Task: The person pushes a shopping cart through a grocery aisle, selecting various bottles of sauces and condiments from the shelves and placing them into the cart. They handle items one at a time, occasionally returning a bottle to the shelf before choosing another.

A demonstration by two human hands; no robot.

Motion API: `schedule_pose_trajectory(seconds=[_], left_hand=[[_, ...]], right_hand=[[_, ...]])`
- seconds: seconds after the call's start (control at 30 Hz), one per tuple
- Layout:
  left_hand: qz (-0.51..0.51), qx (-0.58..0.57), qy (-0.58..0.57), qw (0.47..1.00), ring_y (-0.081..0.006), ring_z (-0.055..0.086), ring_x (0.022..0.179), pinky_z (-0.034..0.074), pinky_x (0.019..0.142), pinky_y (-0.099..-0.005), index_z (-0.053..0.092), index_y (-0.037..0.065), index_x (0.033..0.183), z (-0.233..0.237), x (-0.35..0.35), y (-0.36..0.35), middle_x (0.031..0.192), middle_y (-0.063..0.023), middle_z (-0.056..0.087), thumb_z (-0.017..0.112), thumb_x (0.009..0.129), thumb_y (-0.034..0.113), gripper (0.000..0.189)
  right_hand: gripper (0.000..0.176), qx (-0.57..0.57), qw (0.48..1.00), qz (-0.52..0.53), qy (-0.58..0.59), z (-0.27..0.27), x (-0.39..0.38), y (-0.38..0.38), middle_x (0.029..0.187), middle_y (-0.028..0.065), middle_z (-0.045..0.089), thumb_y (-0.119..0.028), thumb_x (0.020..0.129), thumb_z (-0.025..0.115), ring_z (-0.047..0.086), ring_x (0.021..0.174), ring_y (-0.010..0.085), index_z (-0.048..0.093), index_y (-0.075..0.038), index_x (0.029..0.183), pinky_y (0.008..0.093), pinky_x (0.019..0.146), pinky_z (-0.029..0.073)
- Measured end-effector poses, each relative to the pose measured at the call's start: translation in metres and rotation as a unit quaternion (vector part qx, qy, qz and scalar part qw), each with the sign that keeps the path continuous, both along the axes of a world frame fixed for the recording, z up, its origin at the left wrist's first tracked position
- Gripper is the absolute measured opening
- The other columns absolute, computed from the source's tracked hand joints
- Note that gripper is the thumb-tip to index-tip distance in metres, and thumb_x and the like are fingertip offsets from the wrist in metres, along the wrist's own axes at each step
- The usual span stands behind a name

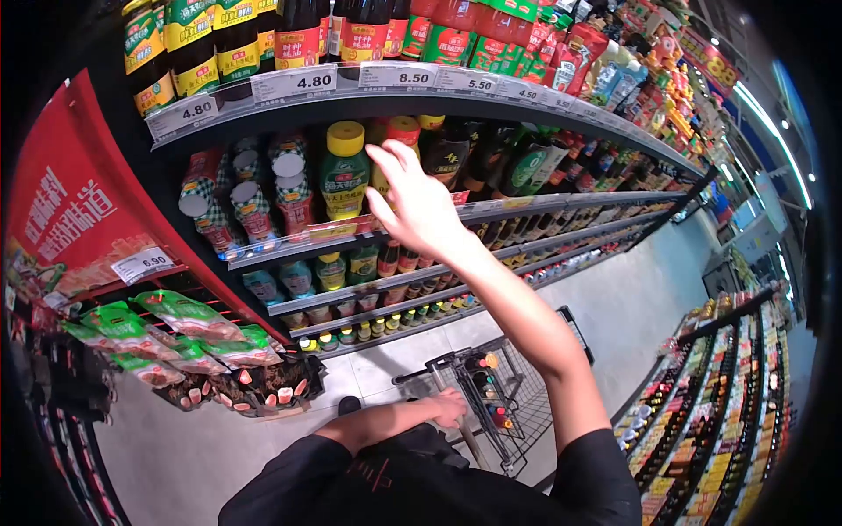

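My right hand (408, 197) reaches into the second shelf with its fingers spread and curved. Its fingertips are right beside a green-labelled sauce bottle (344, 175) with a yellow cap. Behind the fingers, another bottle (403, 131) with a reddish-yellow cap is partly covered. Lower down, my left hand (450, 408) is wrapped round the handle (475, 445) of a wire shopping cart (532, 386). Several bottles (491, 394) lie in the cart.
A price-tagged shelf edge (386, 79) juts out above my right hand, with bottles over it. Checkered-lid jars (254, 210) stand left of the bottle. Green bags (189, 316) hang at the left. Another stocked shelf (710, 412) lines the right of the aisle.
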State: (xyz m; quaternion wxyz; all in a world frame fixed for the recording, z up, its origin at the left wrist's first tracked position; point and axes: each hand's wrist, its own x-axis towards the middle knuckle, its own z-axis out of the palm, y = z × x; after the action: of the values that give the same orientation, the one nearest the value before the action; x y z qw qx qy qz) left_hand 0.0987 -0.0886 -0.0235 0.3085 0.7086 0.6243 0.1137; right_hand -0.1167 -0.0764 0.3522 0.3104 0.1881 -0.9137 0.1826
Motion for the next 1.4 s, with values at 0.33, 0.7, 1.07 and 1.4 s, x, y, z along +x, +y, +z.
schedule_pose_trajectory(seconds=[0.33, 0.7, 1.07, 1.4], left_hand=[[-0.033, -0.023, 0.091, 0.995, -0.0228, 0.045, 0.119, 0.031, 0.097, -0.0436, 0.061, 0.018, 0.116, -0.012, -0.004, -0.029, 0.12, 0.0, 0.056, 0.059, 0.084, 0.049, 0.044], [0.025, -0.039, 0.022, 0.999, -0.0235, 0.048, 0.112, 0.031, 0.097, -0.0426, 0.068, 0.02, 0.104, -0.007, -0.016, -0.037, 0.106, -0.0034, 0.061, 0.064, 0.076, 0.041, 0.036], [0.056, -0.072, -0.047, 0.995, -0.0251, 0.048, 0.108, 0.03, 0.099, -0.0413, 0.067, 0.016, 0.101, 0.033, -0.022, -0.029, 0.098, -0.0047, 0.058, 0.069, 0.079, 0.032, 0.028], [0.112, -0.127, -0.072, 0.983, -0.0257, 0.045, 0.109, 0.029, 0.101, -0.0393, 0.067, 0.014, 0.102, 0.044, -0.017, -0.013, 0.103, -0.0054, 0.056, 0.073, 0.074, 0.03, 0.033]], right_hand=[[0.06, 0.034, 0.988, -0.091, -0.119, 0.009, -0.093, -0.023, 0.083, 0.0254, 0.067, -0.053, 0.08, 0.061, 0.066, 0.08, 0.0383, 0.067, 0.007, 0.08, 0.0454, 0.076, 0.053], [0.057, -0.018, 0.989, 0.019, 0.148, 0.029, 0.066, 0.016, 0.096, 0.0155, 0.059, -0.039, 0.072, 0.077, 0.063, 0.08, 0.0342, 0.052, -0.005, 0.112, 0.0412, 0.067, 0.053], [0.049, -0.073, 0.92, -0.325, -0.209, -0.198, 0.284, 0.225, 0.096, 0.0151, 0.052, -0.025, 0.077, 0.074, 0.06, 0.078, 0.0366, 0.049, -0.005, 0.114, 0.0435, 0.064, 0.052], [0.07, -0.262, 0.66, -0.604, -0.362, -0.524, 0.352, 0.309, 0.112, 0.0285, 0.049, -0.032, 0.072, 0.074, 0.053, 0.109, 0.0434, 0.037, 0.002, 0.121, 0.0468, 0.089, 0.049]])
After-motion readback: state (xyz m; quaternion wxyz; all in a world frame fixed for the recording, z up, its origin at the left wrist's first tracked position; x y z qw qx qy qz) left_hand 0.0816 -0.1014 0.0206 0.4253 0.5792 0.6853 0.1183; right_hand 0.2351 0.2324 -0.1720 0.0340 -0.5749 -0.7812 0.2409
